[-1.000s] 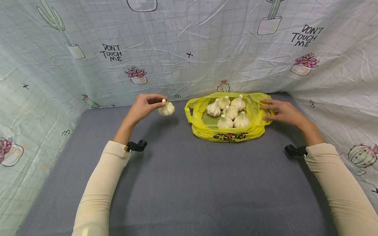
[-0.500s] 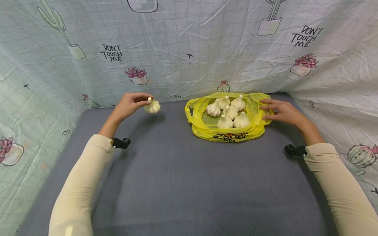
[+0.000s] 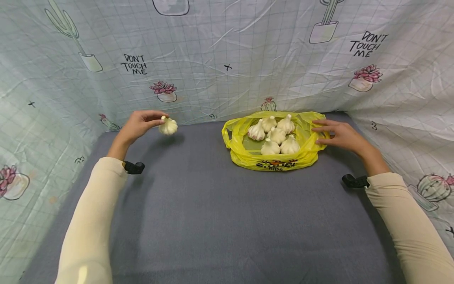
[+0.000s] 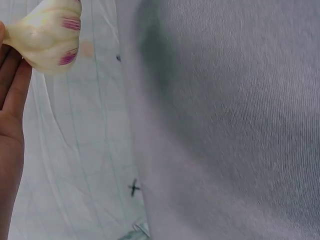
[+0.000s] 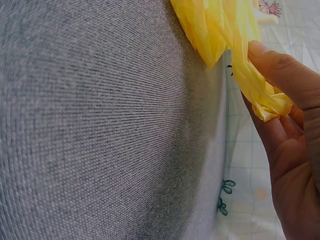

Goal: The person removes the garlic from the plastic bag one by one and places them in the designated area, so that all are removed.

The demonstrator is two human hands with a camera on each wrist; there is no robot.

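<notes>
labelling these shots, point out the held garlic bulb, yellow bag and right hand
Held garlic bulb (image 3: 169, 126), head view, rounded body
Yellow bag (image 3: 244, 159), head view, front wall
Right hand (image 3: 342, 135), head view, back of hand

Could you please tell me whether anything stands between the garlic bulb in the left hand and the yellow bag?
Nothing visible does: in the head view, only gray tabletop shows between the garlic bulb in the left hand and the yellow bag. The right hand holds the bag's opposite side.
</notes>
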